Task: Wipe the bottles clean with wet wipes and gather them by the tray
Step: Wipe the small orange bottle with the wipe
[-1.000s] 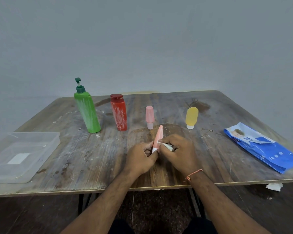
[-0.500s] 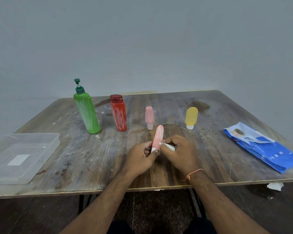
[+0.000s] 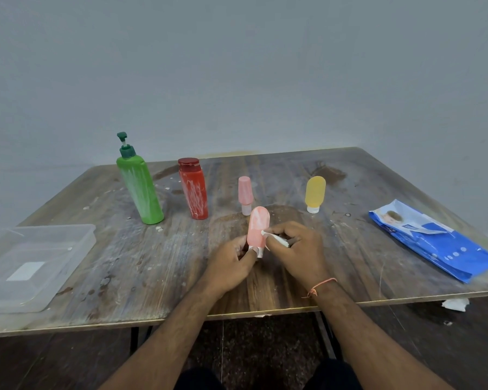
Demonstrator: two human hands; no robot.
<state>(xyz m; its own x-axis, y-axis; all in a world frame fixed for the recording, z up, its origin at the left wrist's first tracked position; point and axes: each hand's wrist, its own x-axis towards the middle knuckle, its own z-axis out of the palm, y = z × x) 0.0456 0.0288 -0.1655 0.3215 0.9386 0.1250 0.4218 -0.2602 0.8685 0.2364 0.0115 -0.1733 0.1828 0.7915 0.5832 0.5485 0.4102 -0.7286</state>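
Observation:
My left hand [image 3: 231, 263] holds a small salmon-pink bottle [image 3: 257, 228] by its white cap, upside down, over the table's middle. My right hand [image 3: 296, 250] pinches a folded white wet wipe [image 3: 275, 238] against the bottle's right side. Behind them stand a green pump bottle [image 3: 140, 187] and a red bottle [image 3: 193, 192], both streaked with white, then a small pink bottle [image 3: 245, 194] and a yellow bottle [image 3: 315, 194], each resting on its cap. A clear plastic tray [image 3: 54, 266] sits at the table's left front.
A blue pack of wet wipes [image 3: 434, 240] lies at the right edge of the wooden table [image 3: 141, 266]. A crumpled white wipe [image 3: 455, 304] lies on the floor below the right corner. White specks dot the tabletop.
The salmon-pink bottle has turned in my left hand, showing its broad face, and stands more upright. My right hand with the wipe has shifted up along the bottle's side.

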